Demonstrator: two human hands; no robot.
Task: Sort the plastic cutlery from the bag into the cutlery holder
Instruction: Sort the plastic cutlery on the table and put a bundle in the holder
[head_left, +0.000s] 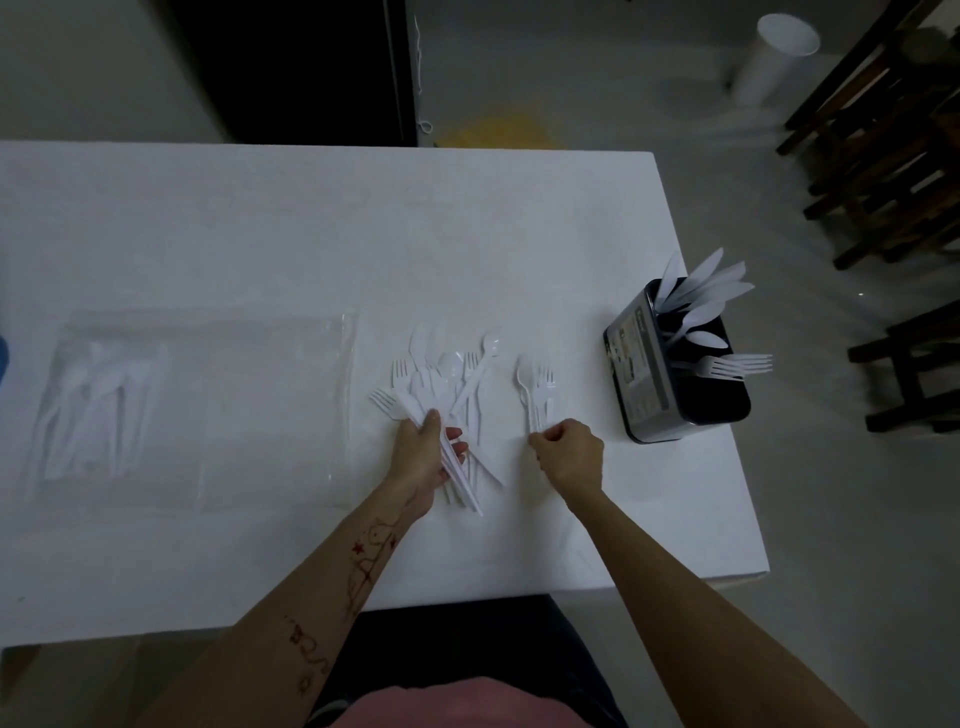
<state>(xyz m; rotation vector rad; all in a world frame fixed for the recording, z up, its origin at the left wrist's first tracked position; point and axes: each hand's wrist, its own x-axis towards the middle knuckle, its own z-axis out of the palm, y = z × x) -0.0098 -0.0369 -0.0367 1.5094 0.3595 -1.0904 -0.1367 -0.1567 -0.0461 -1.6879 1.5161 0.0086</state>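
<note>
A person stands at the near edge of a white bench (311, 234), both bare forearms reaching over it. The left hand (423, 457) grips a fanned bundle of white plastic cutlery (441, 384), forks, spoons and knives mixed, its thumb over the handles and its fingers (457, 447) curled beneath; the bundle sits near the middle of the bench. Just to the right, the right hand (569, 454) pinches the handle ends of a spoon and fork (535, 389) lying side by side, heads pointing toward the far edge. Close to the right edge stands a dark cutlery holder (675, 374), tilted in this wide view, with knives, spoons and forks standing in it, each kind grouped together. Toward the left edge lies a clear plastic bag (208, 405), flat, with more white cutlery inside at its left end.
</note>
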